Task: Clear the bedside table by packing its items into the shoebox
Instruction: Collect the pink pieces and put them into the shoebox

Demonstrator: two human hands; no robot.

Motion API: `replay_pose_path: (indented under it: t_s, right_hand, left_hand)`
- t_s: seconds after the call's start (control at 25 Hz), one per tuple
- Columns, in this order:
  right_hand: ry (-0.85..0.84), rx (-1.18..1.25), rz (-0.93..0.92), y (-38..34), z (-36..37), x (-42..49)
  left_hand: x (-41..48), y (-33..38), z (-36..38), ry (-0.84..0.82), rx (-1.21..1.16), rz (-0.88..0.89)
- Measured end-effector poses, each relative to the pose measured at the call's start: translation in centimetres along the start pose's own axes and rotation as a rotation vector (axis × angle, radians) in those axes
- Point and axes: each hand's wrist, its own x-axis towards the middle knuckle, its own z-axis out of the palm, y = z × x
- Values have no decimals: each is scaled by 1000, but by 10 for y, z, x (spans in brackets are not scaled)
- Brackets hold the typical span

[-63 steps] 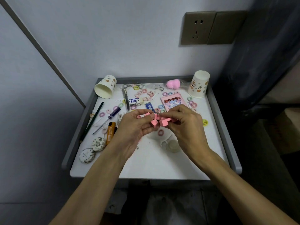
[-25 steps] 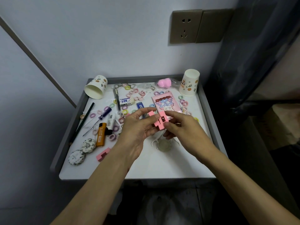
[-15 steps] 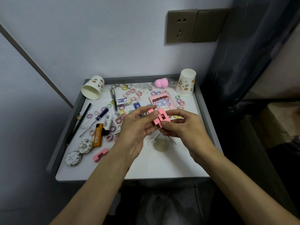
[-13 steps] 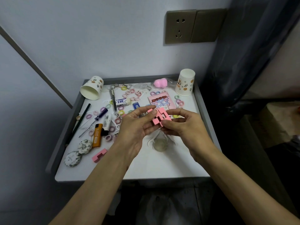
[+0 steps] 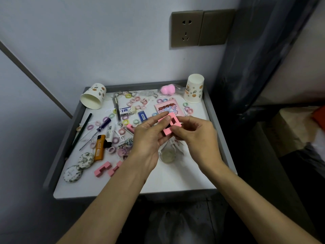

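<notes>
Holding one pink puzzle block (image 5: pixel 168 124) above the middle of the surface (image 5: pixel 175 178), left hand (image 5: pixel 149 138) and right hand (image 5: pixel 197 136) both pinching it, fingers (image 5: pixel 165 118) of the left clenched on its top and left side, fingers of the right gripping its right side.

Lying on the surface: two paper cups, one tipped over (image 5: pixel 93 98) at the far left corner, one standing upside down (image 5: pixel 194 88) at the far right corner; two loose pink pieces (image 5: pixel 106 169) near the front left, a third (image 5: pixel 130 128) showing partly behind the left hand; two patterned round tins (image 5: pixel 79 165) touching each other by the left edge; one orange lighter (image 5: pixel 99 147); one purple-handled screwdriver (image 5: pixel 95 133); one dark pencil (image 5: pixel 79 134) along the left rim; one white eraser (image 5: pixel 127 110); one blue lighter (image 5: pixel 142 116); one pink card pack (image 5: pixel 166 107), partly hidden behind the block; one pink blob (image 5: pixel 168 89) at the back.

Scattering across the back half, many small pastel rings (image 5: pixel 125 122), too many and too small for counting. Blurring beneath the hands, a round clear thing (image 5: pixel 168 156), hard to identify. Shoebox not appearing anywhere in view.

Leaving bare room along the front and front-right of the surface; raised grey rim (image 5: pixel 218 134) bounding the left, back and right sides, front edge open.
</notes>
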Motion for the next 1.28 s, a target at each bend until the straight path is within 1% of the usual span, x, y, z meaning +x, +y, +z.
replay_pose_path:
  t_s: [0.12,0.16,0.24,0.32,0.44,0.52,0.72,0.84,1.08,1.16,1.28]
  right_hand:
    - [113,-359,-218,-6,-10,-9]
    - [119,-496,-287,-8,-12,-13]
    - [121,-705,-353,-18,-27,-29]
    - [132,-802,-369,-27,-37,-36]
    - [218,-866,-415,-47,-54,-46]
    - [273,-916,-432,-64,-68,-57]
    - [366,-1028,-393,-109,-135,-91]
    - [379,-1072,-339,-136,-191,-101]
    - [406,-993,-173,-162,-331,-104]
    - [391,-979,-91,-153,-374,-99]
    - [257,-982,30,-110,-418,-91]
  left_hand:
    - [-4,0,15,34,-88,-59]
    - [-7,-1,22,53,-123,-91]
    - [-26,0,39,53,-164,-138]
    - [-36,0,52,52,-145,-125]
    - [-53,7,74,34,-130,-103]
    - [-71,11,93,-8,-140,-103]
    - [-118,13,157,-148,-59,-117]
    - [-138,11,208,-245,38,-100]
    - [-158,-14,314,-509,236,-65]
    - [-147,-30,335,-502,370,40]
    - [-115,-63,353,-402,742,308]
